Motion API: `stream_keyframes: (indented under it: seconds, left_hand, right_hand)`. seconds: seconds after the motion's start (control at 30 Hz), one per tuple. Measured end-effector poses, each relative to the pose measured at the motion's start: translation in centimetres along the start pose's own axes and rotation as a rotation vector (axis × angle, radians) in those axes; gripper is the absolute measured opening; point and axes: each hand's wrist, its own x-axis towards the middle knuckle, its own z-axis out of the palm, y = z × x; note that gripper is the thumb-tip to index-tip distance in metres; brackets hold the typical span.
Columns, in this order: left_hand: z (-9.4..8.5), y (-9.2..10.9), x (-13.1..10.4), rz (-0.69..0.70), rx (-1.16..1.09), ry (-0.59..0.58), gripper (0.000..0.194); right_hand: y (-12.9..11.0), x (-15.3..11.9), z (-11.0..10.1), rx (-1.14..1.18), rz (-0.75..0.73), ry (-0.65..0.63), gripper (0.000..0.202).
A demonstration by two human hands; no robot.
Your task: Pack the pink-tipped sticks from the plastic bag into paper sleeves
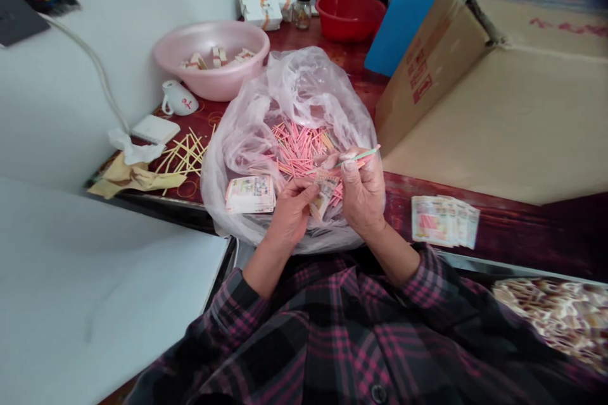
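Observation:
A large clear plastic bag (218, 158) lies spread open on the table, with a heap of thin pink sticks (297, 145) inside. Over it, my left hand (295, 205) is closed on a small printed packet (324, 193), pinched between thumb and fingers. Just to the right, my right hand (365, 193) grips a few thin sticks (365, 155), one green and others pinkish, their ends poking past the fingers. Its fingertips are close to the packet's upper end. A stack of flat printed packets (250, 194) rests in the bag left of my left hand.
A fanned pile of packets (445, 221) lies at right, before a big cardboard box (475, 95). Behind the bag stand a pink basin (213, 79) and a red basin (350, 18). A white mug (179, 99) and loose yellow sticks (187, 155) are at left.

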Motion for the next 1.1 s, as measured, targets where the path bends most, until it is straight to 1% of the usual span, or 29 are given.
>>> stream_keyframes:
  seconds: [0.07, 0.17, 0.3, 0.4, 0.47, 0.53, 0.57, 0.63, 0.7, 0.73, 0.77, 0.83, 0.9, 0.93, 1.0, 1.1]
  left_hand:
    - [0.1, 0.0, 0.1, 0.061, 0.044, 0.005, 0.046]
    - [0.2, 0.0, 0.3, 0.145, 0.104, 0.021, 0.046]
    - [0.4, 0.1, 0.4, 0.15, 0.121, 0.042, 0.045]
    - [0.4, 0.2, 0.5, 0.163, 0.084, 0.044, 0.043]
    - [0.4, 0.3, 0.8, 0.168, 0.068, 0.069, 0.042]
    - [0.3, 0.3, 1.1, 0.178, 0.072, 0.114, 0.041]
    - [0.2, 0.3, 1.3, 0.182, 0.081, 0.131, 0.04]
    - [0.1, 0.3, 1.4, 0.178, 0.101, 0.138, 0.038]
    - [0.1, 0.4, 1.4, 0.163, 0.113, 0.108, 0.035]
    - [0.1, 0.4, 1.3, 0.155, 0.121, 0.082, 0.034]
    - [0.0, 0.5, 1.1, 0.152, 0.13, 0.055, 0.035]
    - [0.0, 0.7, 0.9, 0.14, 0.158, 0.0, 0.042]
    - [0.0, 0.7, 0.7, 0.113, 0.186, -0.038, 0.048]
    - [0.0, 0.7, 0.6, 0.101, 0.197, -0.047, 0.049]
    - [0.2, 0.5, 0.5, 0.094, 0.222, -0.06, 0.045]
    - [0.6, 0.4, 0.1, 0.096, 0.284, -0.113, 0.037]
  right_hand:
    - [0.1, -0.1, -0.3, 0.019, 0.02, -0.027, 0.037]
    - [0.6, 0.1, -0.8, -0.013, 0.036, -0.107, 0.038]
    - [1.1, 0.4, -1.3, -0.035, 0.072, -0.143, 0.055]
    - [1.0, 0.4, -1.6, -0.096, 0.064, -0.2, 0.053]
    - [0.9, 0.4, -1.9, -0.157, 0.043, -0.177, 0.052]
    - [1.1, 0.6, -2.3, -0.182, 0.042, -0.101, 0.053]
    - [1.3, 0.7, -2.5, -0.175, 0.069, -0.084, 0.053]
    - [2.0, 1.0, -2.9, -0.138, 0.165, -0.123, 0.047]
    - [2.7, 1.2, -3.1, -0.091, 0.262, -0.175, 0.038]
    - [2.9, 1.2, -3.2, -0.069, 0.289, -0.181, 0.034]
    - [3.1, 1.3, -3.3, -0.048, 0.303, -0.175, 0.031]
    - [3.2, 1.3, -3.4, -0.001, 0.313, -0.152, 0.028]
    - [3.0, 1.3, -3.4, 0.048, 0.312, -0.14, 0.032]
    - [2.9, 1.2, -3.3, 0.067, 0.318, -0.137, 0.035]
    - [2.7, 0.9, -3.0, 0.078, 0.35, -0.13, 0.041]
    - [2.2, 0.3, -2.9, 0.033, 0.389, -0.119, 0.041]
